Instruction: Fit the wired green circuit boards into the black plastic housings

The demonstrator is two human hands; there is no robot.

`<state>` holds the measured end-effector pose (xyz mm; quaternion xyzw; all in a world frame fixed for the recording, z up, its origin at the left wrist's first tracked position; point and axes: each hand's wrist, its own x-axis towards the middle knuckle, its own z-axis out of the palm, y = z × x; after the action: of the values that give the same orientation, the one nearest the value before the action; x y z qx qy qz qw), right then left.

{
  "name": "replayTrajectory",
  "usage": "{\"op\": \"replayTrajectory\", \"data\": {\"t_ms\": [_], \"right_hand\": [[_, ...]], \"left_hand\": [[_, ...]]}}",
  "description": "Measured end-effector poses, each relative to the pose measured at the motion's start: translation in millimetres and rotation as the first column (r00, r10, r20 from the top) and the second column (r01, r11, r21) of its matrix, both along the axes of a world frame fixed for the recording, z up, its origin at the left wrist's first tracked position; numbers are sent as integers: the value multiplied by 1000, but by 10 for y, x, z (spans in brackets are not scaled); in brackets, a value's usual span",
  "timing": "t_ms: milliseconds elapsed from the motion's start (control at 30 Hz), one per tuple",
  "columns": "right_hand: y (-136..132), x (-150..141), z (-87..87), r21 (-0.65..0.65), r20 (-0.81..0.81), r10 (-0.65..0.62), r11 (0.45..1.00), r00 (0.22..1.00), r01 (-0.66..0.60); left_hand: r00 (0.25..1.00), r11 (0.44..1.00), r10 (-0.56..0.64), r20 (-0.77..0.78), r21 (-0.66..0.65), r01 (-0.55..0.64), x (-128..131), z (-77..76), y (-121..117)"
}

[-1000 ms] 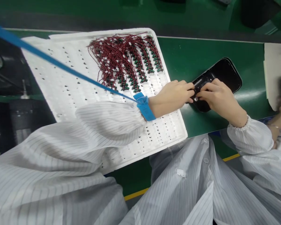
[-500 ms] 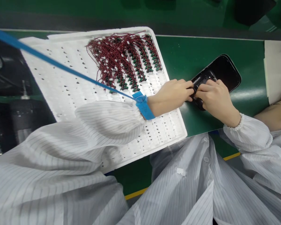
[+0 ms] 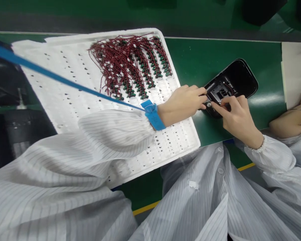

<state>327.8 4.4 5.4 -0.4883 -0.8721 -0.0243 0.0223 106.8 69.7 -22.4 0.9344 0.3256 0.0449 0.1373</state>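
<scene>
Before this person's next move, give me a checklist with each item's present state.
1. Black housing lies open side up on the green bench: ok.
2. Left hand at the housing's lower-left end: ok.
3. Round silver part firmly seated: cannot tell.
4. Right hand holding a part: cannot tell; fingers hide it.
5. Blue wrist strap around the left wrist: ok.
6. Wired parts on the white tray untangled: not ok, their red wires overlap.
</scene>
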Motion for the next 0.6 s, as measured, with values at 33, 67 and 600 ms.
{"op": "replayTrajectory", "data": {"t_ms": [33, 67, 600], "right_hand": [[0, 3, -10, 5, -5, 5, 1000, 1000, -5], [4, 3, -17, 6, -4, 17, 1000, 1000, -17], [138, -114, -14, -58, -17, -6, 998, 1000, 5]], "left_hand": [[1000, 1000, -1, -3, 7, 1, -2, 4, -3], [1000, 1000, -3, -2, 16, 3, -5, 8, -7], [995, 999, 29, 96, 12, -30, -22, 1, -30]]}}
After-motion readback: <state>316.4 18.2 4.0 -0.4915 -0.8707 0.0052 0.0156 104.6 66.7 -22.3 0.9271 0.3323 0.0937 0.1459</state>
